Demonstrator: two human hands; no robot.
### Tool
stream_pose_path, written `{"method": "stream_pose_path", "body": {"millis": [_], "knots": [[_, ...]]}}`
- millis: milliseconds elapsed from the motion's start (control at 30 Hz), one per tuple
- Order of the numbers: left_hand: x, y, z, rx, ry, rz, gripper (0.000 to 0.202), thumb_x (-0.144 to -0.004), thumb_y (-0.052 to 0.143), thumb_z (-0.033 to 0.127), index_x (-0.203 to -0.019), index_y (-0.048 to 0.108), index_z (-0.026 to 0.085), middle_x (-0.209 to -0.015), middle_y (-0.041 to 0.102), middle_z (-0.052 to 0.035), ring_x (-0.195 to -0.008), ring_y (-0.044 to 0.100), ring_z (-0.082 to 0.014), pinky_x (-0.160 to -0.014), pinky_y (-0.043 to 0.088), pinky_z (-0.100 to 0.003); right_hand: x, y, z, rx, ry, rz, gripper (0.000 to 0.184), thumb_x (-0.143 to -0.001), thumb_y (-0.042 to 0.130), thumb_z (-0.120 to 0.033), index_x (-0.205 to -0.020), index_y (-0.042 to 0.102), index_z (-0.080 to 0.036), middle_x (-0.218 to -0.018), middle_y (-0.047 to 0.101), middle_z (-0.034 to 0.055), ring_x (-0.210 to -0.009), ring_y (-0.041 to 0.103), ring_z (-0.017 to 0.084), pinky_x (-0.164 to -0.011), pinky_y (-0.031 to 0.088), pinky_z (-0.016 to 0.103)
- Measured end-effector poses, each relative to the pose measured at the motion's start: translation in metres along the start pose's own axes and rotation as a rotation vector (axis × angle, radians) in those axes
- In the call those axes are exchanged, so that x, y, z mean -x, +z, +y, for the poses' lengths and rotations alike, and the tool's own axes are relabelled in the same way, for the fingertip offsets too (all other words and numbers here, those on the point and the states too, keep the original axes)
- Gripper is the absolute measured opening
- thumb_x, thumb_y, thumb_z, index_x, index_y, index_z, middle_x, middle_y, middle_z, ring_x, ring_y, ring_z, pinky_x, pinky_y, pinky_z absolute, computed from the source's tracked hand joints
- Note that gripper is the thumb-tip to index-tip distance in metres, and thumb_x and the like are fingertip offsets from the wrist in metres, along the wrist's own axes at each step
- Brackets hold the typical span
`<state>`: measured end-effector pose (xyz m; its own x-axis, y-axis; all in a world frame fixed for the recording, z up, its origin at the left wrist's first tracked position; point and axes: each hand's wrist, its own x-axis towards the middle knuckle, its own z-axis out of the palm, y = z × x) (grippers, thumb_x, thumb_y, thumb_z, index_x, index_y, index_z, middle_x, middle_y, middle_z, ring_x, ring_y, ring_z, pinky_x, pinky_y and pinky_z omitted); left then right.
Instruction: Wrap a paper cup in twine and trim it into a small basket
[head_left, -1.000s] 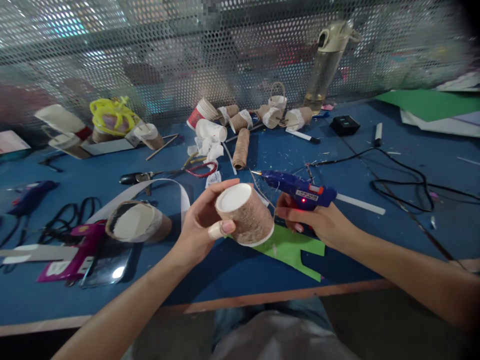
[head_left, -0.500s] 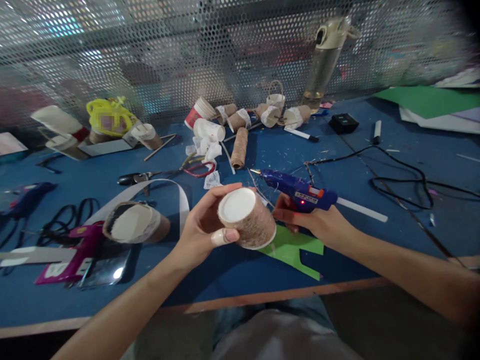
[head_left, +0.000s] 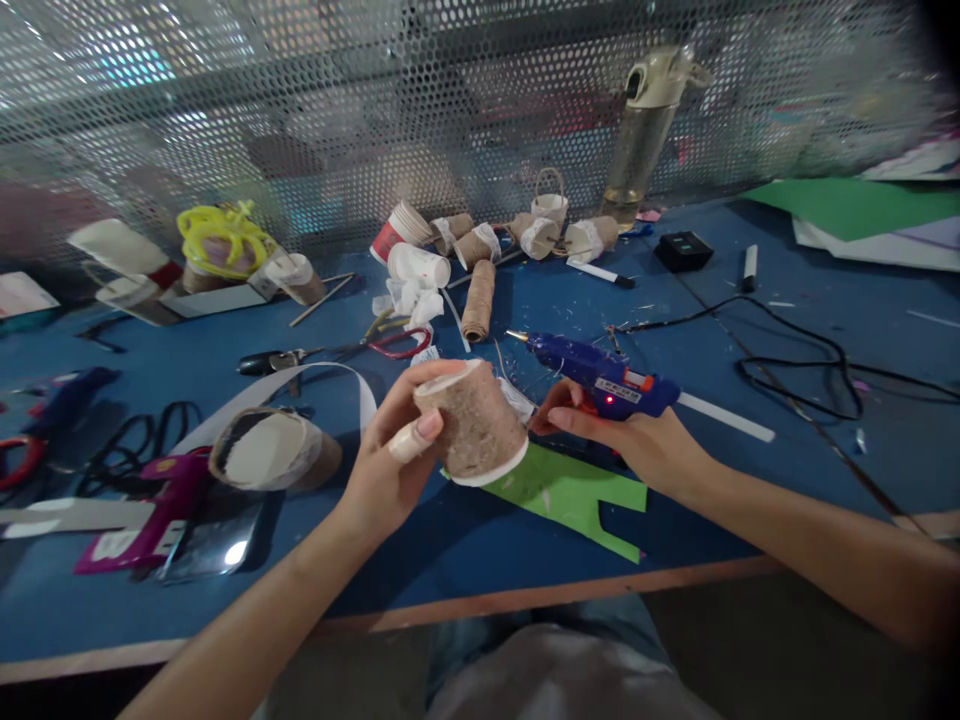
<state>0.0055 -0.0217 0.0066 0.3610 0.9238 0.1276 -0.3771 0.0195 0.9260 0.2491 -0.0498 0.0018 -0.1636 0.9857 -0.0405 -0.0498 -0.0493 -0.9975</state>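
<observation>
Brown, rough-textured covering wraps a white paper cup (head_left: 484,425), held tilted above the bench (head_left: 405,570) with the left hand's (head_left: 386,455) fingers clamped on it, thumb across its side. The right hand (head_left: 634,435) reaches in, its fingertips just beside the cup; whether they are pinching anything I cannot tell. Bright green cut paper (head_left: 555,490) lies on the blue-topped bench below; a grey perforated metal screen (head_left: 480,110) rises behind.
</observation>
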Motion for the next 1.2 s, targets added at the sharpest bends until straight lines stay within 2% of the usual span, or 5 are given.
{"method": "stream_pose_path", "body": {"millis": [267,500,867,1033,1200], "knots": [[-0.013,-0.002,0.009,0.291,-0.222,0.239,0.043,-0.088,0.070,0.042,-0.121,0.070,0.014,-0.118,0.076,-0.0121,-0.111,0.071,-0.0256,-0.094,0.059,-0.033,-0.002,-0.002,-0.004,0.168,0.027,-0.033,0.019,-0.084,0.074,-0.041,-0.088,0.068,-0.023,-0.097,0.073,0.0004,-0.092,0.069,0.019,-0.094,0.054,0.037],[-0.012,-0.005,0.004,0.200,-0.294,0.277,0.043,-0.081,0.078,0.046,-0.114,0.074,0.018,-0.112,0.076,-0.0072,-0.097,0.073,-0.0227,-0.084,0.061,-0.029,-0.003,-0.002,-0.007,0.233,0.015,-0.015,0.021,-0.082,0.075,-0.040,-0.080,0.062,-0.024,-0.092,0.071,0.0002,-0.089,0.067,0.018,-0.091,0.054,0.036],[-0.008,-0.004,0.010,0.085,-0.111,0.116,0.052,-0.078,0.080,0.031,-0.127,0.068,0.022,-0.130,0.069,-0.0082,-0.112,0.067,-0.0261,-0.094,0.057,-0.036,0.003,0.003,-0.003,0.063,-0.050,0.110,0.034,-0.068,0.089,-0.043,-0.073,0.061,-0.025,-0.077,0.065,-0.0032,-0.064,0.062,0.013,-0.068,0.056,0.029],[-0.007,-0.003,0.010,0.038,-0.018,0.102,0.054,-0.074,0.083,0.030,-0.125,0.069,0.024,-0.132,0.068,-0.0078,-0.114,0.065,-0.0267,-0.097,0.056,-0.037,0.008,-0.004,-0.006,0.226,-0.111,0.001,0.029,-0.083,0.076,-0.047,-0.073,0.060,-0.025,-0.056,0.057,-0.0046,-0.050,0.055,0.013,-0.051,0.046,0.029],[-0.006,0.000,0.013,0.015,0.046,0.157,0.055,-0.067,0.089,0.037,-0.117,0.073,0.024,-0.115,0.072,-0.0064,-0.104,0.068,-0.0277,-0.091,0.058,-0.040,0.008,-0.014,-0.009,0.459,-0.323,-0.076,0.025,-0.093,0.063,-0.033,-0.071,0.055,-0.025,-0.055,0.052,-0.0050,-0.049,0.048,0.012,-0.054,0.042,0.029]]}}
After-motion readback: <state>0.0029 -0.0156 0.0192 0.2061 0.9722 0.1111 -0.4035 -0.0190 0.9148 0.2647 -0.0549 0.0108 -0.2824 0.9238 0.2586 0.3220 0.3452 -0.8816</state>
